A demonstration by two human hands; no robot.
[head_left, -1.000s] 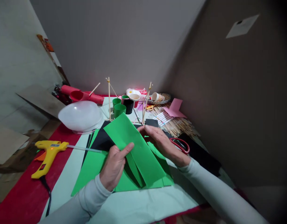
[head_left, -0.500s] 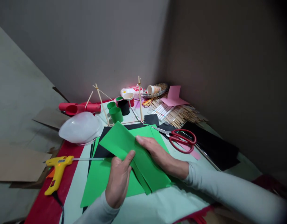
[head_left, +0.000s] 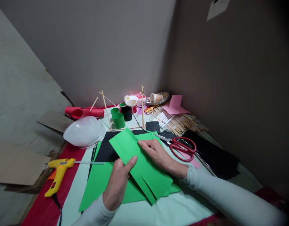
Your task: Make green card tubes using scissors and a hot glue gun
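My left hand (head_left: 118, 180) grips the left edge of a folded green sheet (head_left: 132, 157), thumb on top and fingers underneath. On the opposite edge, my right hand (head_left: 158, 155) holds the same sheet, its fingers partly hidden behind it. The sheet is tilted, and a narrow strip of it shows beneath the upper layer near the bottom. Below it lie larger green sheets (head_left: 99, 182) and a black sheet (head_left: 107, 150). Red-handled scissors (head_left: 182, 147) rest beside my right hand. A yellow glue gun (head_left: 60, 174) with a clear glue stick lies to the left.
Behind the sheets stand green cups (head_left: 118, 121), a black cup (head_left: 127, 113) and a stick frame (head_left: 143, 106). A white translucent bowl (head_left: 82, 131) sits at the left, near red tubes (head_left: 84, 112). Wooden sticks (head_left: 184, 124) and pink paper (head_left: 176, 105) lie at the back right.
The green sheet has turned and its upper layer now lies flatter, with the lower layer showing as a strip. Both hands still hold it. The camera view has tilted up slightly.
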